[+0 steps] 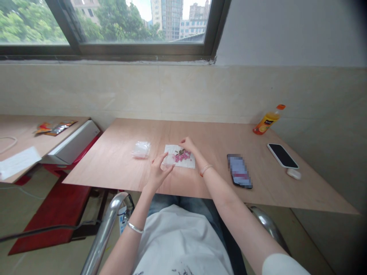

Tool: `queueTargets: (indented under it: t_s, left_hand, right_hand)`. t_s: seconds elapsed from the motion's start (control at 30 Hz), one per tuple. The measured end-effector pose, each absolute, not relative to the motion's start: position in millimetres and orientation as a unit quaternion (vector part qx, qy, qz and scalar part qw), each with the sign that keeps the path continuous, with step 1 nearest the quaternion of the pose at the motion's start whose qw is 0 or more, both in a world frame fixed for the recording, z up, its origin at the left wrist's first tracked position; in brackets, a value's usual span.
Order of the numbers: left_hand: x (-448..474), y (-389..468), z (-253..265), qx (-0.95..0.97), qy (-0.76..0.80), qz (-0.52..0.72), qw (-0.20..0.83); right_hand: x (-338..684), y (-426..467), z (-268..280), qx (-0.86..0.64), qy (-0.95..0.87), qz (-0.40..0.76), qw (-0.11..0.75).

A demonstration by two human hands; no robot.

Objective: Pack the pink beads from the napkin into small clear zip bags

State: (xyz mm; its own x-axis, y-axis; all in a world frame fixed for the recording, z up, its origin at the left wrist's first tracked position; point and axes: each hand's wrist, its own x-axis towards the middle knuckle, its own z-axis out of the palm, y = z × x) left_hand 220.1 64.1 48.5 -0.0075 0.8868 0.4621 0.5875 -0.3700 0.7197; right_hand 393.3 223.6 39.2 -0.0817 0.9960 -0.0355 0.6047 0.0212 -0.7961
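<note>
A white sheet lies on the table with a cluster of small pink beads on it, some darker greenish bits at their upper edge. At the sheet's left edge is my left hand, thumb and index finger spread apart. Something clear or pale shows between them, too indistinct to name. My right hand reaches over the sheet's top right part, just above the beads. Its fingertips are pinched together, and whatever they hold is too small to make out. Left of the sheet sits a stack of clear plastic bags.
To the right lie a dark phone, a white-edged phone and a white earbud case. An orange drink bottle stands near the wall. Another table at left bears snack packets and paper.
</note>
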Motion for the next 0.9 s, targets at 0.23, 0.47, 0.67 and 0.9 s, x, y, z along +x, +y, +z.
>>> queueTargets:
  t_s: [0.23, 0.47, 0.67, 0.9]
  left_hand:
    - [221.6, 68.8, 61.6, 0.688, 0.53, 0.478, 0.133]
    - [234.3, 70.1, 63.1, 0.699, 0.507, 0.492, 0.107]
    - [242.3, 69.6, 64.7, 0.708, 0.503, 0.489, 0.083]
    - [246.8, 69.9, 74.3, 0.713, 0.502, 0.474, 0.118]
  right_hand:
    - [394.2, 167.5, 73.7, -0.499, -0.593, 0.408, 0.483]
    - [386.8, 85.7, 97.1, -0.444, -0.612, 0.332, 0.564]
    - [389.2, 82.0, 99.0, -0.45, -0.685, 0.235, 0.522]
    - [405.0, 74.0, 96.6, -0.453, -0.725, 0.308, 0.417]
